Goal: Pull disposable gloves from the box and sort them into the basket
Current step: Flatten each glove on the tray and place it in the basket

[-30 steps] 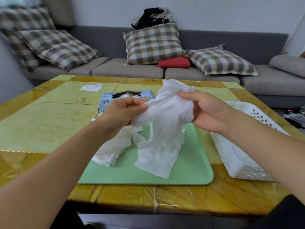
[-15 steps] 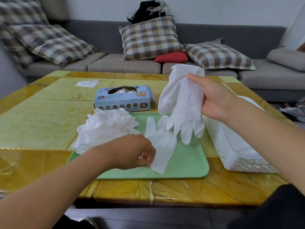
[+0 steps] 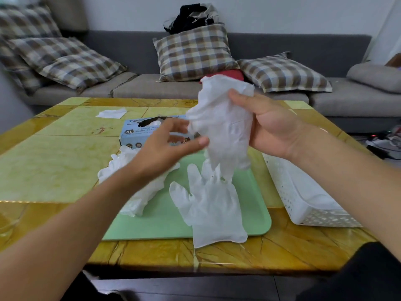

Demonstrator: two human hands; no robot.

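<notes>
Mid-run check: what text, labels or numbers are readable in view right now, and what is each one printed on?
"XL": dark badge at the left of the front face of the blue glove box.
"XL" again, partly hidden behind the left hand, further right on the same face.
Characters along the box's top edge and the small print: too blurred to read.
Nothing legible on the gloves, green tray or white basket.

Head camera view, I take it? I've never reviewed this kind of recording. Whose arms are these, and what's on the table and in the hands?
No machine here: a camera worn on a person's head looks down at their bare hands. The right hand holds a white glove up in its grip; the open left hand touches it. On the table sit a green tray with a flat glove and a crumpled pile, the glove box behind, and a white basket to the right.
</notes>
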